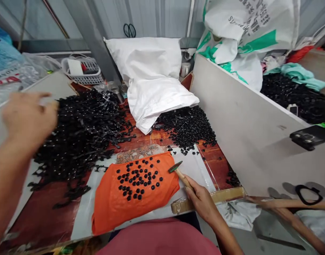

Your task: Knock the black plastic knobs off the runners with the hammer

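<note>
My right hand (201, 200) is wrapped around the wooden handle of a small hammer (184, 178). The dark, greenish hammer head rests over the right edge of an orange cloth (106, 207). Many small black round pieces (138, 182) are scattered on that cloth. Up at the left, my left hand (29, 118) is raised beside a large heap of black parts (82, 131). It is blurred, but a gap shows between its fingers and I see nothing held in it. A heap of small black pieces (192, 127) spills out below a white sack (157, 71).
Grey-white partition boards stand at the right (231, 106) and left. A plastic basket (84, 72) and a jar (114, 88) are at the back left. Beyond the right board are a printed sack (258, 28) and more black parts (290, 94). A cardboard strip (183, 205) lies along the front edge.
</note>
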Tool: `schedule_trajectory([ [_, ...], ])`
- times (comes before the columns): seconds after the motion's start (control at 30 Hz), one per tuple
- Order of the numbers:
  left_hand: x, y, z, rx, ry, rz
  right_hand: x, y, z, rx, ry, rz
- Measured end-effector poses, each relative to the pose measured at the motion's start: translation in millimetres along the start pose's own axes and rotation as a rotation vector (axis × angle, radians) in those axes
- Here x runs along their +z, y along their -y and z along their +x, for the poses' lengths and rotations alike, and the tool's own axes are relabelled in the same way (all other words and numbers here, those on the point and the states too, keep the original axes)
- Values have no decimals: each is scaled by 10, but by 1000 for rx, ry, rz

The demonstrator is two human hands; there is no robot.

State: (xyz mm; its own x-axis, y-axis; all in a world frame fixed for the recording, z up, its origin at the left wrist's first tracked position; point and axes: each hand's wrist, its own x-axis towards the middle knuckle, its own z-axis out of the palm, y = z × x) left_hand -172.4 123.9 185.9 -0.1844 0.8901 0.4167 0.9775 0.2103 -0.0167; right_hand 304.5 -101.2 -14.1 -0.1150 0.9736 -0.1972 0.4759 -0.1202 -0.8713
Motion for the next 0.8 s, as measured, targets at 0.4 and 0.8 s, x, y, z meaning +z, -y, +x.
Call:
schedule_trajectory([
  [0.4,1364,-3334,-428,710,503,-622,-20,-84,91,-3,44,216],
  [0.8,1550,-3660,-408,461,565,-898,-34,-19,92,-26,43,240],
])
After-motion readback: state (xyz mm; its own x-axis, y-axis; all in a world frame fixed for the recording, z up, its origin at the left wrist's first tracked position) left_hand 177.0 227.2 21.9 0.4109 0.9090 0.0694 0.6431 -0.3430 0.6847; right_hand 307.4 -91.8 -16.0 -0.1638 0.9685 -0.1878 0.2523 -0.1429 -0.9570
